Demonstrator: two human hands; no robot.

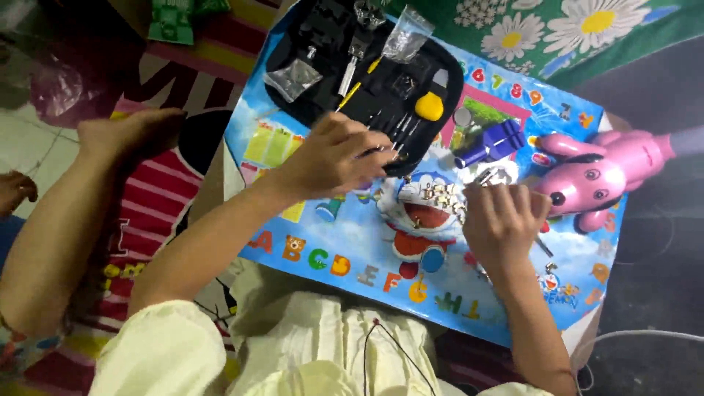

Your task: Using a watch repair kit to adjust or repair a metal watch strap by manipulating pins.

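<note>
metal links (438, 195) lie loose on the board; left hand (334, 158) curls fingers onto tool case (367, 81), right hand (502, 216) pinches a small part; work midway.

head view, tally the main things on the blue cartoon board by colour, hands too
Black zipped tool case: 1
Yellow-handled tools, a stubby handle and a thin screwdriver: 2
Blue plastic watch tool: 1
Pink plastic dog toy: 1
Clear plastic bags: 2
Silver metal watch band: 1
Bare hands, left hand and right hand: 2
Total: 10
</note>
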